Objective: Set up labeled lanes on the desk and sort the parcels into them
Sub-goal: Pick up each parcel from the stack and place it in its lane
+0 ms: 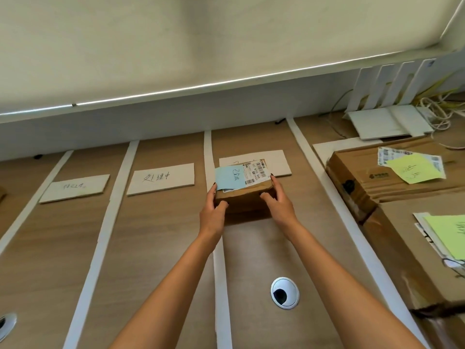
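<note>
A small brown parcel (247, 195) with a blue sticky note (229, 178) and a shipping label sits in the third lane, partly covering that lane's white label card (266, 161). My left hand (214, 210) grips its left end and my right hand (278, 205) grips its right end. White strips (100, 243) divide the wooden desk (156, 235) into lanes. Two more handwritten label cards (161, 178) (75, 188) lie in the lanes to the left.
Two larger cardboard boxes (372, 177) (412, 260) with yellow-green sticky notes stand at the right. A white file rack (392, 86), white boards and loose cables sit at the back right. Cable grommets (284, 293) (7, 323) are set into the desk.
</note>
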A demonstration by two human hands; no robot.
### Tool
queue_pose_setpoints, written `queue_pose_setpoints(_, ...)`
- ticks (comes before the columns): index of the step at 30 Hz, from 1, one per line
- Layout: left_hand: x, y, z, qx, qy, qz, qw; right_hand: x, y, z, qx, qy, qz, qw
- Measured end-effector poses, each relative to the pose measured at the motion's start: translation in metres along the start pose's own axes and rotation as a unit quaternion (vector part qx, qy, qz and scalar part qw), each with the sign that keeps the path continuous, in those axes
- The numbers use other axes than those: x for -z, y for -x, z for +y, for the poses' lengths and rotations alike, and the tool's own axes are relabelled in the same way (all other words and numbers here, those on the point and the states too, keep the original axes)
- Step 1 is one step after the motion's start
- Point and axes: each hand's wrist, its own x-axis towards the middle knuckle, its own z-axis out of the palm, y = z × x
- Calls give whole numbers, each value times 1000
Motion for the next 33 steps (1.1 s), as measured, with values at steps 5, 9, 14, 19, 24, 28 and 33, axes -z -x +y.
queue_pose_setpoints(5, 3, 6, 11, 7, 11, 16, 1000, 7, 16, -9, 21, 89, 31, 995)
queue_pose_setpoints(9, 12, 21, 20, -8, -5, 23, 1000, 19, 44, -17, 79, 180, 49, 979)
queue_pose_setpoints(14, 33, 55, 34, -68, -64, 0, 996, 13, 79, -49, 112, 189, 51, 974)
queue_pose_setpoints(19, 75, 88, 56, -104, -63, 8, 993, -16, 121, -87, 137, 192, 30, 971)
queue_pose_setpoints(24, 141, 125, 73, -146, -59, 14, 987, -69, 178, -126, 164, 196, 24, 967)
queue_pose_setpoints(28, 216, 169, 77, -164, -51, -8, 985, -129, 238, -153, 184, 200, 28, 962)
queue_pose_setpoints(33, 327, 220, 71, -190, -42, -14, 981, -215, 315, -184, 208, 194, 24, 958)
